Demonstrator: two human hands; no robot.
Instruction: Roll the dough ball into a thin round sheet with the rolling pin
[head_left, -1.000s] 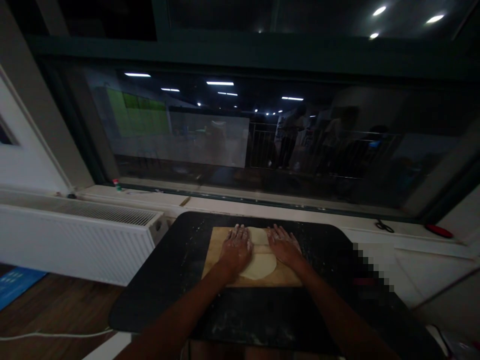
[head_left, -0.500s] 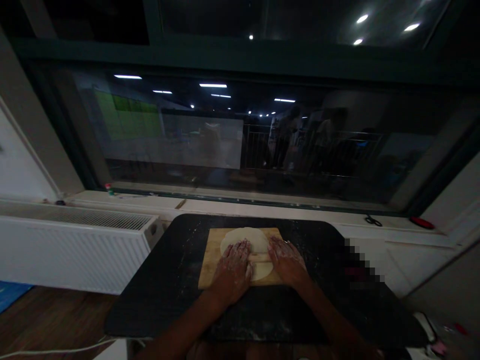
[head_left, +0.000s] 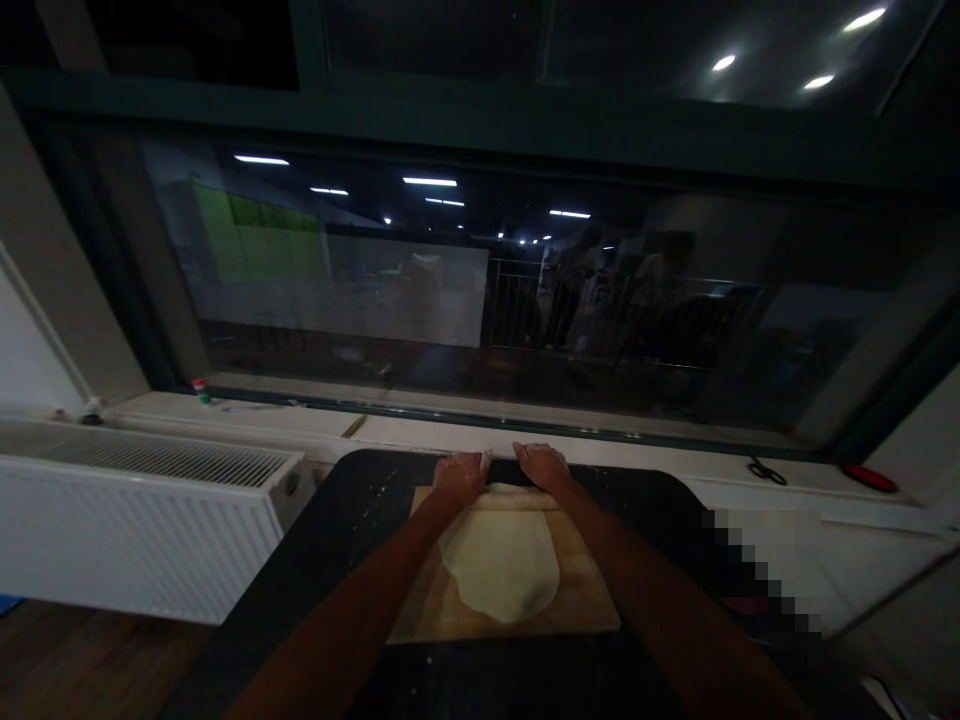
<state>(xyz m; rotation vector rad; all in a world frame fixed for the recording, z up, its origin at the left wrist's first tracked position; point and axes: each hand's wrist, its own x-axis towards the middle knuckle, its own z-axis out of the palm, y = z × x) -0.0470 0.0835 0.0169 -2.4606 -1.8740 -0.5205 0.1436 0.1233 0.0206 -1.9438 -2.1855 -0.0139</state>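
A pale, thin sheet of dough (head_left: 501, 565) lies flat on a wooden board (head_left: 589, 600), its near edge rounded and uneven. Across the dough's far end runs a light wooden rolling pin (head_left: 525, 498), partly covered by my hands. My left hand (head_left: 463, 474), dusted with flour, is closed over the pin's left part. Over its right part, my right hand (head_left: 541, 466) is closed too, with the fingers bent toward the far side. Both arms reach forward along the sides of the dough.
The board rests on a black table (head_left: 360, 520) specked with flour. Behind it is a white windowsill (head_left: 420, 432) with scissors (head_left: 766, 471), a red object (head_left: 870, 478) and a small red-and-green item (head_left: 201, 391). A white radiator (head_left: 142, 530) stands at left, below a dark window.
Both hands and the rolling pin have moved forward, away from me, to the far end of the dough. More of the dough now shows between my arms. The camera view has shifted slightly.
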